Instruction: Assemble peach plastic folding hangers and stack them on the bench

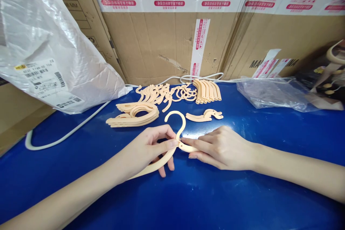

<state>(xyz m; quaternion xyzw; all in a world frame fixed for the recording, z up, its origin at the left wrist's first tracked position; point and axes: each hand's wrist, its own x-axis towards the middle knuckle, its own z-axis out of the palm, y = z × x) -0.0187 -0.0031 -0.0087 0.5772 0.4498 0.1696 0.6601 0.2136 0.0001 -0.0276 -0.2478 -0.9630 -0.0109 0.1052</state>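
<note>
Between my hands is a cream-coloured folding clothes hanger (176, 122), its hook pointing away from me. My left hand (159, 143) pinches it near the joint below the hook, with one curved arm passing under that hand toward the lower left. My right hand (218, 147) has its fingers closed on the other, shorter-looking arm, much of it hidden by the fingers. Just beyond lies a small assembled hanger piece (205, 115). Folded hangers (145, 118) are stacked to the left. Behind are a heap of loose hooks (185, 92) and a row of hanger arms (207, 91).
Large cardboard boxes (167, 36) stand along the back of the blue table (172, 201). A white plastic parcel bag (54, 54) leans at the left, near a white cable (72, 131). A clear plastic bag (275, 95) lies at the back right.
</note>
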